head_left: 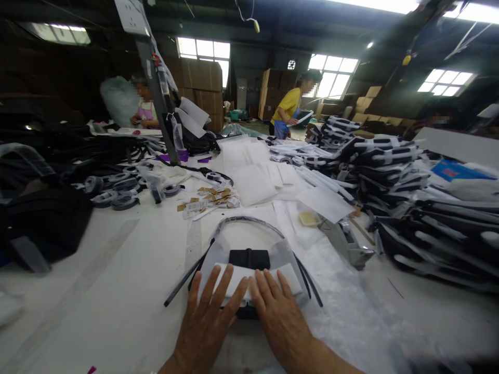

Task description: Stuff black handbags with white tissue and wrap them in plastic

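Observation:
A black bag (pixel 249 258) lies on the white table in front of me, its handle (pixel 249 220) wrapped in clear film and arched away from me. White sheet material (pixel 288 278) covers part of the bag. My left hand (pixel 210 317) lies on the white sheet at the left, fingers spread. Beside it, my right hand (pixel 280 317) rests flat on the same sheet, fingers extended. Both hands press on top and grasp nothing; the index fingertips are close together. Dark strap ends stick out at both sides of the bag.
Wrapped black bags (pixel 448 239) are piled at the right, near a grey tape dispenser (pixel 346 241). White sheets (pixel 249 176), small tags (pixel 214 200) and rolled straps (pixel 125 200) lie farther back. A black bag (pixel 42 223) stands left. Two people are beyond the table.

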Action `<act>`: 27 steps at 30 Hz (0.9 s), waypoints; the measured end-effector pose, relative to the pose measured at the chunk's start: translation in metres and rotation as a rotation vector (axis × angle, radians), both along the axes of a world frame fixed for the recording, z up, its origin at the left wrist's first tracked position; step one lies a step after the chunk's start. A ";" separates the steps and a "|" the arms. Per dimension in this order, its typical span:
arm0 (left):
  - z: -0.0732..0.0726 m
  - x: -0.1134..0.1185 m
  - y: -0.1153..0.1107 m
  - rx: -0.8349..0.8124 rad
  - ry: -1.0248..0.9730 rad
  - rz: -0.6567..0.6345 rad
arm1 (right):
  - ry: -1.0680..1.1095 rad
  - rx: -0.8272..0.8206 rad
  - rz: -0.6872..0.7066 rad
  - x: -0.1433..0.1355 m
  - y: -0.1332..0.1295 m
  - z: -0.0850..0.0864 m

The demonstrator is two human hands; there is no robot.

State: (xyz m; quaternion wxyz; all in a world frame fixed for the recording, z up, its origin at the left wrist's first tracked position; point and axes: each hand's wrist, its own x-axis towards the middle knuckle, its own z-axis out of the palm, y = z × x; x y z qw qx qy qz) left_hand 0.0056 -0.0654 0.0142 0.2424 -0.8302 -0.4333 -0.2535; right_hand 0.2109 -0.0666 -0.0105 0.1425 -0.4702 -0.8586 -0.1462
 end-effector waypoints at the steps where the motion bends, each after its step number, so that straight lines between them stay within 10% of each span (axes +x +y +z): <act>1: 0.000 0.001 0.002 -0.035 0.059 -0.021 | 0.000 -0.012 -0.005 0.000 0.000 0.000; 8: -0.042 -0.010 0.027 -0.282 -0.104 -0.149 | 0.187 -0.259 -0.007 -0.003 0.010 0.023; 16: -0.034 -0.020 0.023 -0.322 -0.163 -0.225 | 0.400 -0.285 0.331 0.039 0.021 0.051; 27: -0.044 -0.033 0.023 -0.304 -0.166 -0.360 | 0.180 -0.401 0.400 0.069 0.027 0.072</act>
